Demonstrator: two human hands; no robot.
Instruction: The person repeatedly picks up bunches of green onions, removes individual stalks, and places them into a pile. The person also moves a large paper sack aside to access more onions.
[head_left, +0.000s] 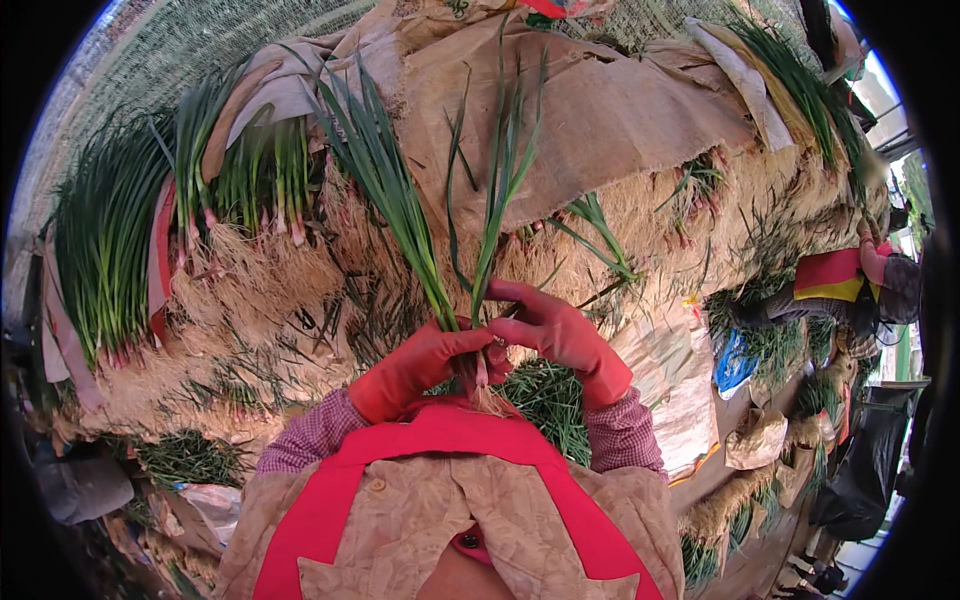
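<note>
My left hand (427, 364), in a red rubber glove, is closed around the lower stems of several green onions (401, 217), whose long leaves point away from me. My right hand (559, 330), gloved alike, pinches at another green onion (495, 217) beside them, thumb and fingers close to its stem. A pinkish bulb with pale roots (486, 397) hangs below the hands, near the red apron (450, 439). Brown burlap (570, 127) lies beyond the hands over a heap of onions with straw-coloured roots (660, 240). The left fingertips are partly hidden.
Bundled green onions (112, 255) stand at the left, with more under a cloth (259, 172). Cut leaves (551, 397) lie under my right forearm. At the right are a pale woven sack (667, 382), a blue plastic bag (735, 364) and another person (855, 285) bending over the heap.
</note>
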